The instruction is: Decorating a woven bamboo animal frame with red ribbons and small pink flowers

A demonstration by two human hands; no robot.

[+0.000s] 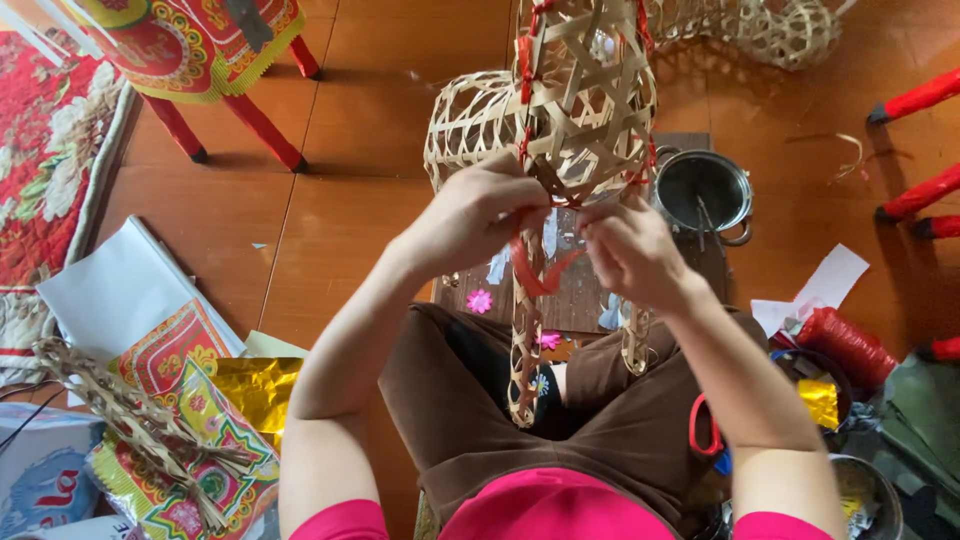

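My left hand [470, 215] is pinched shut on a red ribbon [532, 268], and my right hand [632, 250] has its fingertips closed on the ribbon's other end, the two meeting at the lower edge of the woven bamboo frame [585, 95] I hold up in front of me. The ribbon's loose tails curl down just below my fingers. Red ties already sit along the frame's left edge and at its right side, so I judge several joints bound and this lower one in mid-knot; the two narrow woven strips [525, 350] hanging from the frame down over my lap show no ties that I can see.

Behind the frame on its left lies a rounded bamboo basket form [465, 120]. To the frame's right, on the floor, stands a steel pot [703, 190], and further right, lower, a spool of red ribbon [848, 345]. Red-handled scissors [703, 430] lie by my right knee. Far left of the frame, patterned paper sheets [190, 440] are heaped.
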